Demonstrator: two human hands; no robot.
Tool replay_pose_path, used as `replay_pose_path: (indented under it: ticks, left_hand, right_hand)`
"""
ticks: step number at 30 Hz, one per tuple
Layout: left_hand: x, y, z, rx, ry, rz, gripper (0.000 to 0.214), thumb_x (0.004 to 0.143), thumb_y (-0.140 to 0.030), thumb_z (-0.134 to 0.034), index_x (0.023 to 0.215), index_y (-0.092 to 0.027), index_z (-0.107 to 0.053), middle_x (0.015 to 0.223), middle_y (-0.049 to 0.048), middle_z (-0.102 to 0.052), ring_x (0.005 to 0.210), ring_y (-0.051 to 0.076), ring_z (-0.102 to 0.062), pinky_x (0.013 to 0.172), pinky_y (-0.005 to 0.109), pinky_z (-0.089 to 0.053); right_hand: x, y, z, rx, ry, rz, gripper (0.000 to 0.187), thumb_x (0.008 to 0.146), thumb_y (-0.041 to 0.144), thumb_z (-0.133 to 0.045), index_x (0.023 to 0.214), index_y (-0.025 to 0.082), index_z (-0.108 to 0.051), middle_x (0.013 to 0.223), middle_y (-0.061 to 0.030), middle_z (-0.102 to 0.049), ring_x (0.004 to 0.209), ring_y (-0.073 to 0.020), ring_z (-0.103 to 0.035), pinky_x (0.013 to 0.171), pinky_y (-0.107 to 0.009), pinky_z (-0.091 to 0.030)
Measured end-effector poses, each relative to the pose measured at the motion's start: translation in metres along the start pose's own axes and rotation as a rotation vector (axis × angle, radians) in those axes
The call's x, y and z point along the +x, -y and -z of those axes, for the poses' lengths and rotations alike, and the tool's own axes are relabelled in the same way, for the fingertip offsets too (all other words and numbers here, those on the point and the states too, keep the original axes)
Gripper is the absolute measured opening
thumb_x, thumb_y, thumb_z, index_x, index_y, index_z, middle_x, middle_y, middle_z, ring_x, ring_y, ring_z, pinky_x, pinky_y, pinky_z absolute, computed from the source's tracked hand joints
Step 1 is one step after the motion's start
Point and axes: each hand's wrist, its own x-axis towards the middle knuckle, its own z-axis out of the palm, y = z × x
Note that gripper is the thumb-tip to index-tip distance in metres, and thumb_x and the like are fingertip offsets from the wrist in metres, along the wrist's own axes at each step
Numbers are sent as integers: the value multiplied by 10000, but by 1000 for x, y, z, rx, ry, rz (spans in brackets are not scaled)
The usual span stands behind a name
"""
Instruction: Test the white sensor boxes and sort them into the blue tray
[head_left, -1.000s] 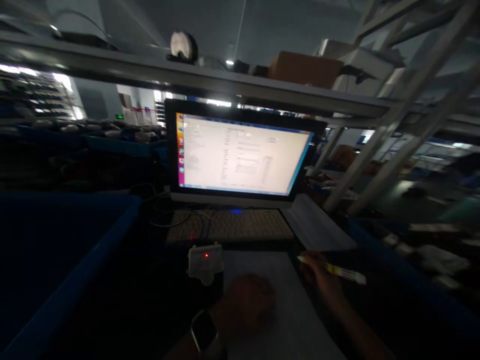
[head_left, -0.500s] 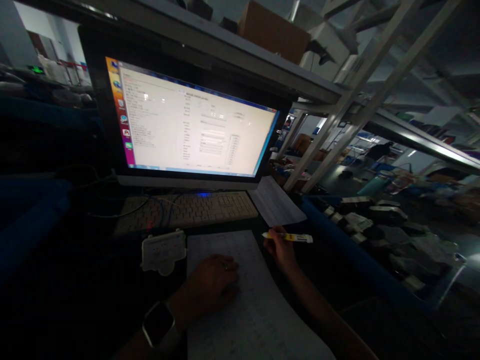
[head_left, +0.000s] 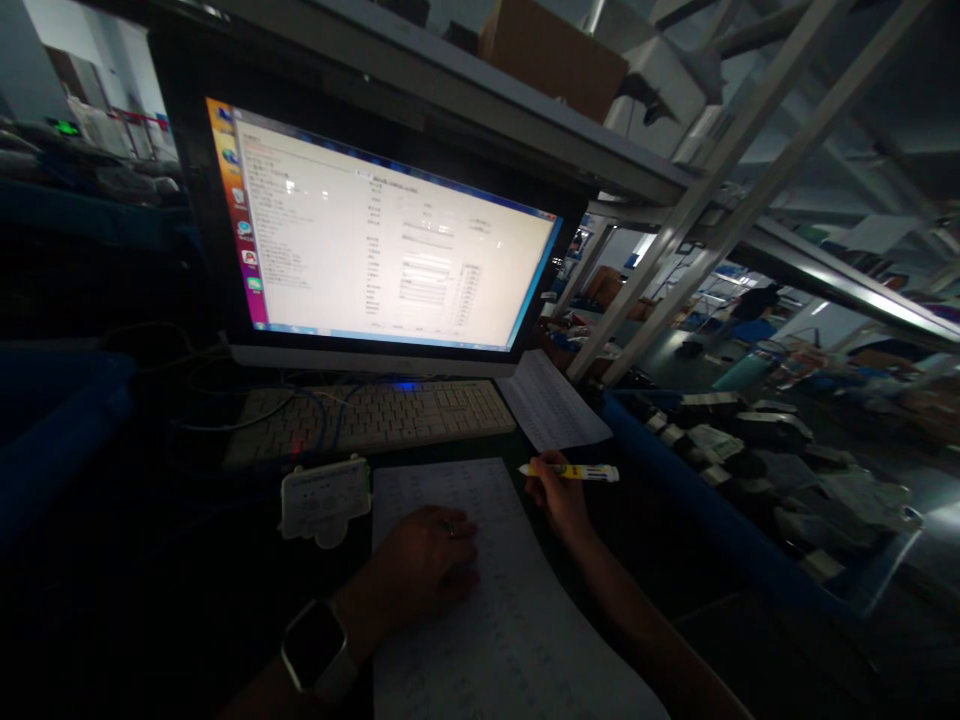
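One head view: lit monitor [head_left: 390, 235], keyboard [head_left: 405, 415] just before it
Left hand [head_left: 427, 560]: resting on printed sheet [head_left: 502, 625], fingers partly bent, watch [head_left: 315, 645] on wrist
Right hand [head_left: 559, 495]: narrow grip on yellow-and-white pen [head_left: 592, 472], beside the sheet's right edge
Pen: tip pointing left, near the sheet's upper right corner
White flat object [head_left: 326, 500]: just left of the sheet
Blue bin [head_left: 697, 482]: right of the right hand, loaded with items

Matt paper sheet [head_left: 506, 610], smooth plastic pen [head_left: 594, 472], plastic keyboard [head_left: 405, 416], cardboard box [head_left: 553, 60], glossy screen [head_left: 330, 240]
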Motion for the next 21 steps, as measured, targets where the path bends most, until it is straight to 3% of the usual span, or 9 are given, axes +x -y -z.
replay_pose_path:
  ticks: [4,8,21]
  left_hand:
    - [0,0,0,-2,19,10,160,839,-308,-543,894,-204,-650,1127,49,-674,1123,221,-576,955,390,-435]
    - [0,1,-1,-4,6,-2,169,845,-307,-532,906,-199,-647,1135,55,-670,1122,223,-575,952,400,-437]
    - [0,-1,2,-8,1,-3,151,841,-282,-537,898,-195,-647,1125,58,-677,1125,225,-580,958,402,-442]
  right_hand:
    - [4,0,-4,-110,23,61,308,592,431,-676,554,230,-446,434,62,-446,436,-103,-402,420,-235,-298]
    - [5,-1,-8,-190,28,126,288,593,374,-610,483,237,-382,438,65,-373,465,-107,-359,460,-253,-293]
    - [5,-6,-8,-280,53,196,272,611,355,-552,488,237,-339,463,69,-316,487,-104,-311,478,-254,-255]
